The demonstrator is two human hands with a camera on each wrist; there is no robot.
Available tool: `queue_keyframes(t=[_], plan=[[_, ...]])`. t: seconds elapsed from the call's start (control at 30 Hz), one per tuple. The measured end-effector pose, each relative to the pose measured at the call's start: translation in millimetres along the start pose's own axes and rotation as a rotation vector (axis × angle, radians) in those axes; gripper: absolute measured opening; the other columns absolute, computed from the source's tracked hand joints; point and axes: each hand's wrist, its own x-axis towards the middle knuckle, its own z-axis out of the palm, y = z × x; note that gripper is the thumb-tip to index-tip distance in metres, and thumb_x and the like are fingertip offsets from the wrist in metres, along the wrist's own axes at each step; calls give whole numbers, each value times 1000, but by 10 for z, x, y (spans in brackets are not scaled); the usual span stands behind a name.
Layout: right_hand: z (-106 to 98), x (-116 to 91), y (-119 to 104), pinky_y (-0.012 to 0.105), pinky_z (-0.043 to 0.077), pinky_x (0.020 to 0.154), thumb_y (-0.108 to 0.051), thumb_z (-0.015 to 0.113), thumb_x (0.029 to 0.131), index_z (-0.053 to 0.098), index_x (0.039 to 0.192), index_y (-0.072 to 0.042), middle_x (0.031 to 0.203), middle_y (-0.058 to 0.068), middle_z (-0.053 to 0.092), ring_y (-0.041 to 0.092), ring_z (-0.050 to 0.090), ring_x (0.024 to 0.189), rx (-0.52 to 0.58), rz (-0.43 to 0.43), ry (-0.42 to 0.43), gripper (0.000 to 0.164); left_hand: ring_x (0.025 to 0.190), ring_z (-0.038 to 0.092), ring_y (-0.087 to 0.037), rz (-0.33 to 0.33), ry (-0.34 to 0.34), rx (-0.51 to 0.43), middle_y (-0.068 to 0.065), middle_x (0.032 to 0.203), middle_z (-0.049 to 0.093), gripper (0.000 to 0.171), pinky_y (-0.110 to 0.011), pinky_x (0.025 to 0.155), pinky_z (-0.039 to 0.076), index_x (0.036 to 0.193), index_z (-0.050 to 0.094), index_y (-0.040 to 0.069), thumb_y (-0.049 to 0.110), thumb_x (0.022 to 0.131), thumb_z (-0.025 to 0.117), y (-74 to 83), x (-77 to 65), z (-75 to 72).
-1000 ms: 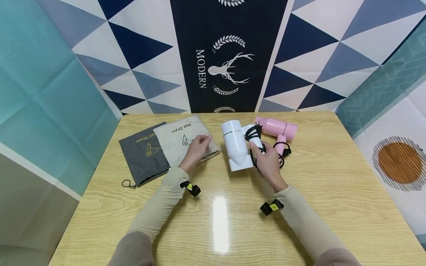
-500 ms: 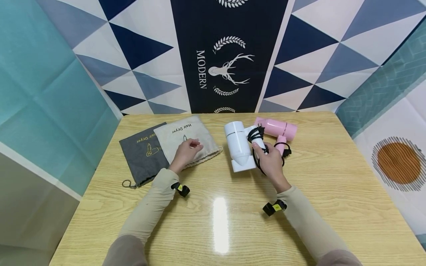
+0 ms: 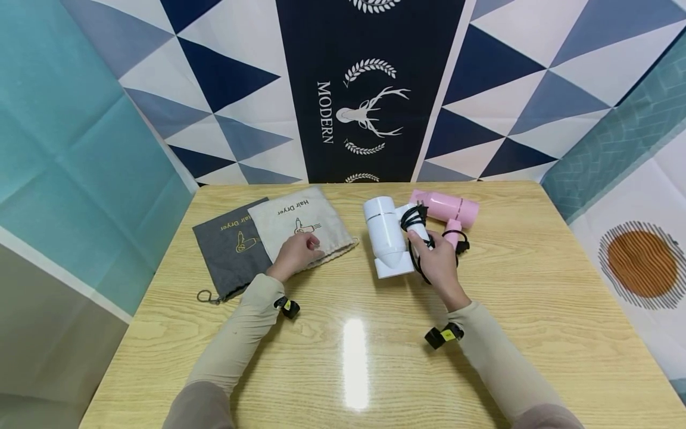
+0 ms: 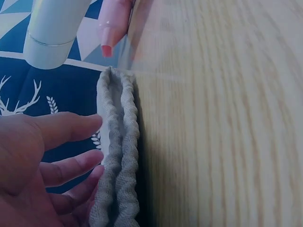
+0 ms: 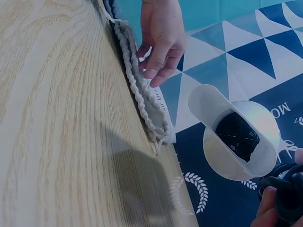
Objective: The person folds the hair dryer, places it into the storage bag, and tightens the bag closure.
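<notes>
A white hair dryer [image 3: 387,233] is held by its handle in my right hand [image 3: 438,262], raised off the table. Its black cord [image 3: 414,217] is wound about the handle, and in the right wrist view its flat nozzle [image 5: 236,135] faces the camera. My left hand [image 3: 296,255] is at the gathered mouth of a beige drawstring bag [image 3: 289,215] printed "Hair Dryer". In the left wrist view the fingers [image 4: 71,168] are spread beside the ruffled rim [image 4: 116,142], which gapes slightly. Whether the fingertips touch the cloth is hard to tell.
A dark grey hair dryer bag [image 3: 230,244] lies partly under the beige one, its cord loop [image 3: 206,296] towards the front. Behind the right hand lies a pink hair dryer [image 3: 445,205] with a black cord. A patterned backdrop [image 3: 370,89] stands along the table's [image 3: 482,298] back edge.
My left hand has moved left and slightly down, from the beige bag's right part to the middle of its mouth. The right hand has shifted slightly right with the white hair dryer.
</notes>
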Motion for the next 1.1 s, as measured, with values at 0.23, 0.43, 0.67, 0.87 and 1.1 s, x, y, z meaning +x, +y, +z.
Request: queue_keyframes(t=[0.23, 0.43, 0.67, 0.87, 1.1], plan=[[-9, -6, 30, 20, 44, 70, -54, 54, 94, 57, 129, 2, 113, 21, 63, 25, 55, 93, 12, 6, -17, 66, 79, 51, -19, 11, -50, 50, -5, 92, 58, 28, -33, 74, 43, 109, 66, 7, 22, 86, 72, -56, 8, 35], [-16, -29, 9, 20, 44, 70, -57, 53, 94, 59, 128, 0, 111, 19, 62, 22, 55, 90, 26, 35, -40, 66, 76, 52, -19, 36, -56, 121, -5, 88, 60, 24, -35, 75, 45, 103, 67, 7, 20, 85, 74, -67, 12, 50], [-21, -30, -5, 19, 45, 67, -58, 52, 93, 58, 129, -2, 108, 17, 63, 15, 56, 82, 38, 48, -42, 67, 74, 59, -17, 83, -7, 164, -4, 87, 69, 10, -37, 78, 49, 92, 72, 10, 19, 90, 67, -72, 26, 54], [-13, -28, 32, 19, 45, 69, -58, 52, 93, 57, 131, -3, 111, 17, 62, 15, 55, 84, 33, 65, -54, 68, 69, 60, -15, 113, 33, 173, -2, 84, 71, 15, -36, 76, 51, 86, 74, 12, 20, 93, 64, -102, 20, 54], [-2, -15, 69, 19, 45, 68, -59, 52, 93, 57, 131, -3, 108, 17, 61, 17, 55, 84, 36, 67, -51, 68, 64, 60, -13, 89, 24, 129, -3, 84, 71, 17, -34, 70, 52, 93, 74, 11, 24, 95, 63, -84, 3, 14]])
